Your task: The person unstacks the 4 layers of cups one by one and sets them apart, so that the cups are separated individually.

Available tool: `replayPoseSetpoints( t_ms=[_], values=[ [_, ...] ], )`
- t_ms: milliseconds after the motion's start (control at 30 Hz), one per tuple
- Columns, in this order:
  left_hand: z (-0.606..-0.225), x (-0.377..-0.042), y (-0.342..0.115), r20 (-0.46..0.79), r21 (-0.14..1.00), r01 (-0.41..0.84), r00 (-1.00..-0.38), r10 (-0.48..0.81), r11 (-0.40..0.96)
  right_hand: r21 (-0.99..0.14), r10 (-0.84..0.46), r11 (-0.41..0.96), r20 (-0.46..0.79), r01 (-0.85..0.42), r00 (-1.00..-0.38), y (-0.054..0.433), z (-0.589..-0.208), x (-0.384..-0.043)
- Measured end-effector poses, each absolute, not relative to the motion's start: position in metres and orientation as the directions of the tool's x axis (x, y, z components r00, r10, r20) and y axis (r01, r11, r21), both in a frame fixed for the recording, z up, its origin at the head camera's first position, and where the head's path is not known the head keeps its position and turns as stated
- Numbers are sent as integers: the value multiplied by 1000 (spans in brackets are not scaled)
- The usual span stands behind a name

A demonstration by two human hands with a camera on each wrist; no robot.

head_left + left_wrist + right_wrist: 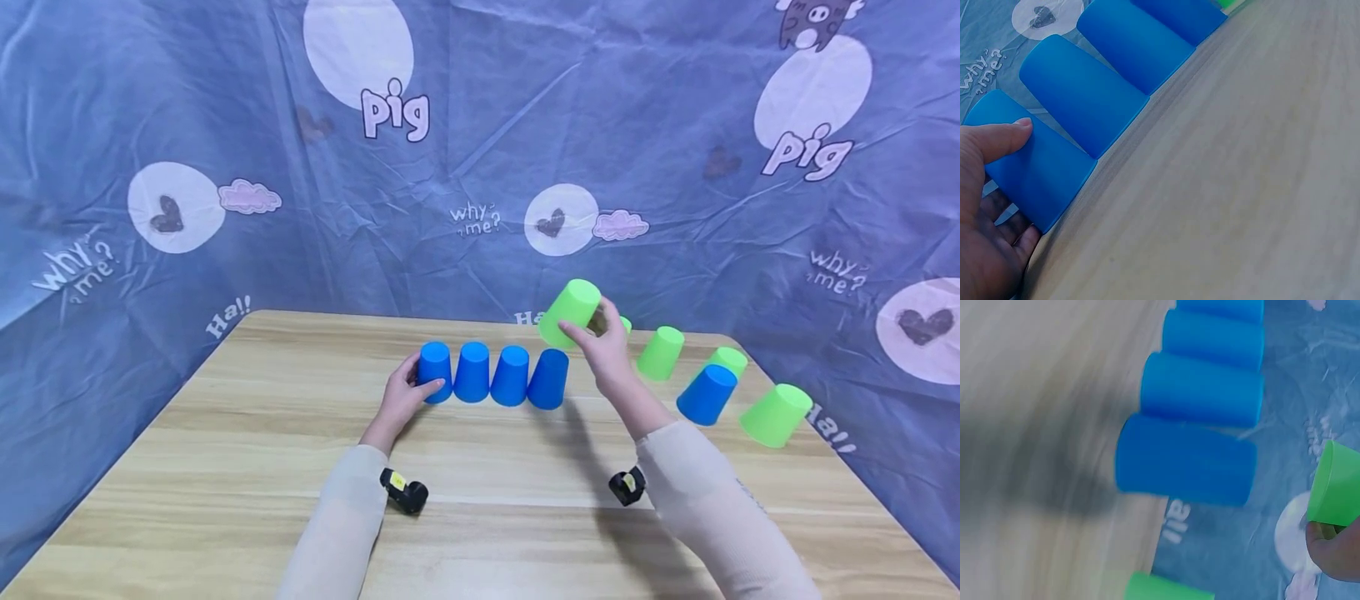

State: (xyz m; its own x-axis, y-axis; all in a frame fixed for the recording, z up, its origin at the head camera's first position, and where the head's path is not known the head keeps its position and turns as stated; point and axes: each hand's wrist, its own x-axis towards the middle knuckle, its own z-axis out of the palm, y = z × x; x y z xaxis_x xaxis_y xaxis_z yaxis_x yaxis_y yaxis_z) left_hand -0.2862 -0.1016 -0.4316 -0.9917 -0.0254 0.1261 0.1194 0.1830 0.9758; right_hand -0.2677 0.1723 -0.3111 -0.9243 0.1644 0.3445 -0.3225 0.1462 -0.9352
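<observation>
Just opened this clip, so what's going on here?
A person's left hand holds the leftmost blue cup in a row of four, all upside down on a wooden table. The right hand grips a green cup, tilted and in the air near the row's right end. Farther right stand another blue cup and more green cups, some partly hidden.

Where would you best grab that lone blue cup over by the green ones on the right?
Probably round the upper side wall of the lone blue cup, coming from the near side. It stands upside down, so it narrows towards the top; bare table lies in front, while one green cup stands close behind and another green cup to its right.
</observation>
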Motion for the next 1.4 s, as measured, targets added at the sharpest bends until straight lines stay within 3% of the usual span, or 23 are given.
replayPoseSetpoints(
  t_ms=[567, 833, 1233, 1400],
  values=[
    [-429, -286, -102, 150, 972, 142, -988, -27, 186, -950, 191, 211, 271, -231, -943, 233, -338, -261],
    [-432, -285, -102, 163, 971, 157, -986, -21, 180, -963, 279, 231, 200, -137, -939, 251, -348, -260],
    [-431, -285, -102, 152, 974, 146, -988, -24, 175, -959, 310, 283, 127, -37, -942, 298, -389, -293],
    [-431, -285, -102, 149, 974, 142, -989, -23, 177, -956, 342, 292, 121, -17, -932, 295, -387, -288]
  ],
)
